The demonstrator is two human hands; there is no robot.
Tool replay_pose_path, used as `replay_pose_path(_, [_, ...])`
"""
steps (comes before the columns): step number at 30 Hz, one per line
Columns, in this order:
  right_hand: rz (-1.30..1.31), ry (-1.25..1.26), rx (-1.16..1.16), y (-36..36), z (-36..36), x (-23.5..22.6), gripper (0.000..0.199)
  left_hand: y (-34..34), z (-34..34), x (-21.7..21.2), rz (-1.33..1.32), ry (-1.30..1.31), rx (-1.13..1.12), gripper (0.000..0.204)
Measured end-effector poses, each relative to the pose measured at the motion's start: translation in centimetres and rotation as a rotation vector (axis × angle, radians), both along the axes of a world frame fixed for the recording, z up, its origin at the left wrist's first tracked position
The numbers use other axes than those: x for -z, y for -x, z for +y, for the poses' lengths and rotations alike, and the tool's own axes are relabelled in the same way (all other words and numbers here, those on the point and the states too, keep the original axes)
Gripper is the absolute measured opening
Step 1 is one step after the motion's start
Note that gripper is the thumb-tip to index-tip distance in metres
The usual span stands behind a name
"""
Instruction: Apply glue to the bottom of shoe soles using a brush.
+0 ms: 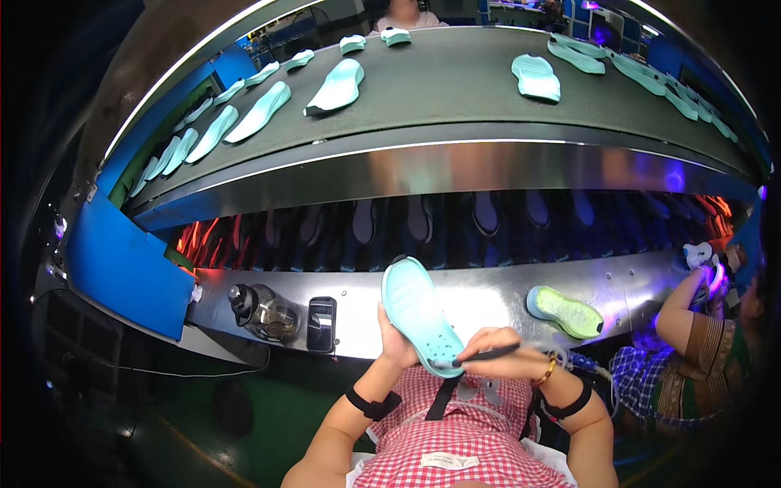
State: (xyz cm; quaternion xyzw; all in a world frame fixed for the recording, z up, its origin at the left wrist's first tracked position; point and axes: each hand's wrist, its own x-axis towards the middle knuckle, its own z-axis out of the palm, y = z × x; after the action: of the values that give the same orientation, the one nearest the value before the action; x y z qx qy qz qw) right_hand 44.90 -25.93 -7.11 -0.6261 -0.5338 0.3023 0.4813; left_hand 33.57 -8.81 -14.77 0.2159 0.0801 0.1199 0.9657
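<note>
My left hand (395,340) grips a turquoise shoe sole (416,305) by its left edge, tilted above the front of the metal bench. The sole's inner face is turned up, with small holes toward the near end and a black tip at the far end. In my right hand (490,338) is a brush (503,352) with a dark handle, its tip against the near end of the sole. My fingers partly hide that tip. To the right, a yellow-green sole with a bluish end (573,312) lies on the bench.
A dark bottle (264,312) and a phone (321,324) rest on the metal bench (358,305) at left. Behind it, a conveyor belt (439,77) carries several turquoise soles (338,85). Dark shoe parts (486,213) line the lower opening. A co-worker's arm (682,305) reaches in from the right.
</note>
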Motion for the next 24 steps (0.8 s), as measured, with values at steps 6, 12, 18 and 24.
replay_pose_path(6, [0.012, -0.233, 0.262, -1.1, 2.9, -1.5, 0.017, -1.3, -2.9, -1.8, -0.111, 0.256, 0.075, 0.079])
replay_pose_path(12, [0.218, -0.216, 0.184, -0.3, 1.5, -3.2, 0.014, -1.1, -2.5, -4.1, -0.028, 0.086, -0.006, 0.077])
replay_pose_path(18, [-0.012, -0.301, -0.123, 0.1, 0.8, -3.1, 0.020, -1.1, -1.0, -3.6, -0.151, -0.055, -0.043, 0.090])
replay_pose_path(24, [-0.054, -0.311, -0.019, -0.3, 0.6, -1.9, 0.020, -1.9, -0.7, -5.0, -0.176, -0.161, -0.356, 0.096])
